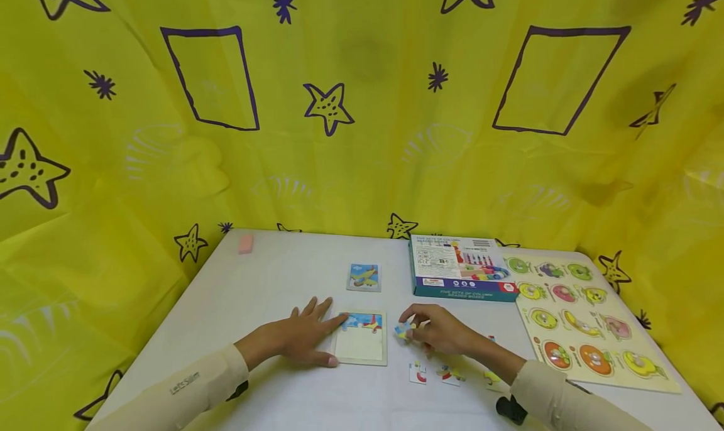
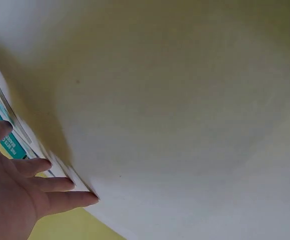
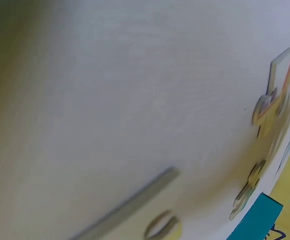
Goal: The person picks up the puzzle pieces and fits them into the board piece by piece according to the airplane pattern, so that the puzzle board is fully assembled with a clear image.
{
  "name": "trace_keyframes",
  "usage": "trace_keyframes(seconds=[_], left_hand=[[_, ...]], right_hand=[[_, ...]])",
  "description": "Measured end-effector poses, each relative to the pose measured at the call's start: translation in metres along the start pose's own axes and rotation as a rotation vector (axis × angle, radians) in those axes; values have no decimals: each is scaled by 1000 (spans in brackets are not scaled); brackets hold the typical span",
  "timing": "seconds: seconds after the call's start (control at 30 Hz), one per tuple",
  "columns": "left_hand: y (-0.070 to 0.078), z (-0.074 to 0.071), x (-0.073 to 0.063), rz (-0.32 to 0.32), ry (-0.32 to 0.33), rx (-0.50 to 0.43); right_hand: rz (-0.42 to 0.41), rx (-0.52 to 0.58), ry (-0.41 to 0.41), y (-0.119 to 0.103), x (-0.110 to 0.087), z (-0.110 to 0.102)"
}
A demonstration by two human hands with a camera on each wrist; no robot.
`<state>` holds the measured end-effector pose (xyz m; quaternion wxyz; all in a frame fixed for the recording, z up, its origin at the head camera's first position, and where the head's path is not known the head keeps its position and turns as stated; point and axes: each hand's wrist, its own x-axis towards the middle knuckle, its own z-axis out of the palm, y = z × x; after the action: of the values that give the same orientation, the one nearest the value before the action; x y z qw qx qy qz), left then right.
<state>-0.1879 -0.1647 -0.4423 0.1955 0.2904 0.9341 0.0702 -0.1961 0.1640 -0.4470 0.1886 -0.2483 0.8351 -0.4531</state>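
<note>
A square puzzle tray (image 1: 386, 349) lies on the table with joined pieces (image 1: 362, 321) along its top showing blue sky and a red shape. My left hand (image 1: 305, 338) is spread flat at the tray's left side, index fingertip at the upper left piece and thumb by the lower left edge. Just right of the tray, my right hand (image 1: 441, 330) pinches a blue and yellow puzzle piece (image 1: 402, 329) between thumb and fingers. Loose puzzle pieces, one with a red curve (image 1: 417, 373) and one red and yellow (image 1: 450, 375), lie below that hand; another (image 1: 493, 381) is partly behind the forearm.
Beyond the tray is a small finished airplane puzzle (image 1: 364, 277). A boxed bead set (image 1: 464, 267) stands at the back right, beside a large board of fruit pictures (image 1: 613, 355). At the far left corner sits a pink block (image 1: 246, 244). Yellow cloth hangs behind the table.
</note>
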Motion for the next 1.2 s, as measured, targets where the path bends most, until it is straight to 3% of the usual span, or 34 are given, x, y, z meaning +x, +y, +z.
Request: trace_keyframes(seconds=[0.4,0.73,0.97,1.2], left_hand=[[-6,4,-1,-20,11,-7],[-7,3,-2,2,11,2],[-7,1,-3,7,12,4],[-8,0,-4,4,4,2]], right_hand=[[0,24,-44,-14,13,14],[-31,38,-118,-24,29,26],[-27,20,-88,-30,43,36],[31,16,-57,-37,55,47]])
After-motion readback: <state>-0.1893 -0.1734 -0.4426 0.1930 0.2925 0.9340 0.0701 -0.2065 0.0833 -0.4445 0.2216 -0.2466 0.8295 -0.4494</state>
